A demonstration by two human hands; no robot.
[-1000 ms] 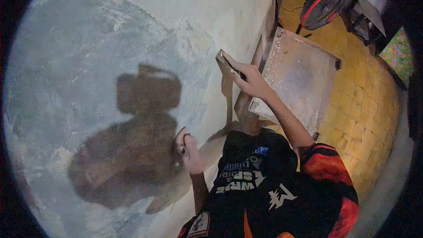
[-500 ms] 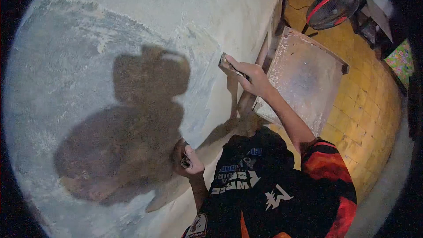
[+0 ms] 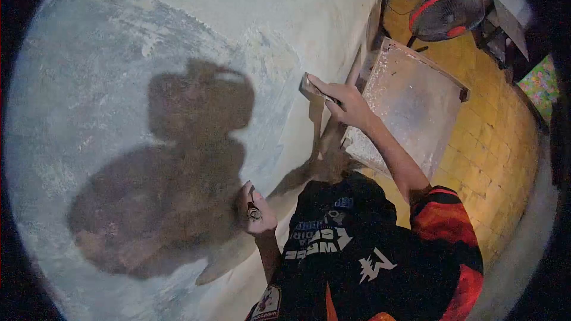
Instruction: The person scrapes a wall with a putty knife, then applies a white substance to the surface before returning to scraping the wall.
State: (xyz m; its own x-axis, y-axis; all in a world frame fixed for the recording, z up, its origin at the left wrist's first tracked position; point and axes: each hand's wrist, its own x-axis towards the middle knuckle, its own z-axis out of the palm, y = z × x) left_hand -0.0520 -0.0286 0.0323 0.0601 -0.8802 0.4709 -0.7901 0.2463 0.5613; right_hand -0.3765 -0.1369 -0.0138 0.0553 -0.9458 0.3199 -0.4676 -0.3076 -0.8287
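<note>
My right hand (image 3: 350,106) is wrapped round a scraper (image 3: 309,86), index finger stretched along it, with the blade end close to the pale wall (image 3: 279,65). Lower down, my left hand (image 3: 264,219) is closed round a dark-handled tool (image 3: 254,211) with a round end facing me; the rest of it is hidden by the fingers. Grey-blue, streaky patches cover much of the wall on the left, and a large dark shadow falls across them.
A worn, pale-spattered table (image 3: 410,107) stands to the right of the wall. Behind it is a black and red fan (image 3: 447,13) on the yellow tiled floor (image 3: 485,160). Near the far right are a dark shelf (image 3: 502,38) and a flowered cloth (image 3: 540,80).
My right hand and the scraper have shifted slightly right and down. My left hand has turned, bringing the round end of its tool more into view. The fan's head has swivelled.
</note>
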